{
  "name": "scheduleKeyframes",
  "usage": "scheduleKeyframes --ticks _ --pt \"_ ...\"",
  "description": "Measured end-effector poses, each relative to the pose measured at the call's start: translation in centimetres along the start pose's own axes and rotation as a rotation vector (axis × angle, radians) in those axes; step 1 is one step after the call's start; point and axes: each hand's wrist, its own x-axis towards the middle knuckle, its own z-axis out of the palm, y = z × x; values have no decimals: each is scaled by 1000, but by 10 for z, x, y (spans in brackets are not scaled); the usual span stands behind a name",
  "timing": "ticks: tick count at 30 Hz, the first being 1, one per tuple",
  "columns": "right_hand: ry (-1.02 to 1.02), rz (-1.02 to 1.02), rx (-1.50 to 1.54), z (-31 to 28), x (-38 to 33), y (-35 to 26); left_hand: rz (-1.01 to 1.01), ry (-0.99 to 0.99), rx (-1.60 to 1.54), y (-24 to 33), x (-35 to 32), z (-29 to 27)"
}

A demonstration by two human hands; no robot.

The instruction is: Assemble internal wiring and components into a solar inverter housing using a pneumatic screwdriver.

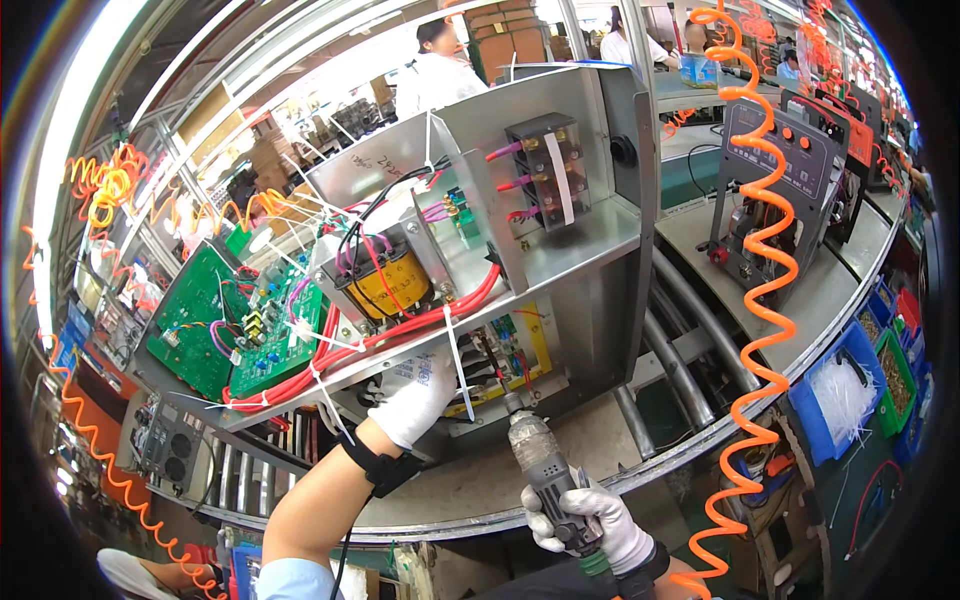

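A metal equipment chassis (590, 250) with wired parts stands tilted in front of me. My left hand (415, 395), in a white glove, reaches into its lower opening; the fingertips are hidden inside. My right hand (605, 525), also gloved, is wrapped round a power screwdriver (540, 455). Its long bit (497, 370) points up into the same opening, right of my left hand; where the tip ends is unclear. Above lie a bundle of red cables (430, 318), tied with white cable ties (458, 350), and a yellow-wrapped transformer (385, 288). Green circuit boards (190, 345) stick out at the left.
Metal rollers (675, 370) run under the chassis. An orange coiled air hose (765, 230) hangs at the right, before another machine (775, 180). Blue bins (835, 390) and a green bin (895, 380) hold small parts. Another coiled hose hangs left; people work behind.
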Motion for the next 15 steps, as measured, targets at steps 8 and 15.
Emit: scheduleKeyframes --ticks 8,15 --pt "185 -268 -1087 34 4 -6 -282 -54 -332 12 17 -28" --pt "247 -53 -879 44 0 -15 -359 32 -549 14 13 -28"
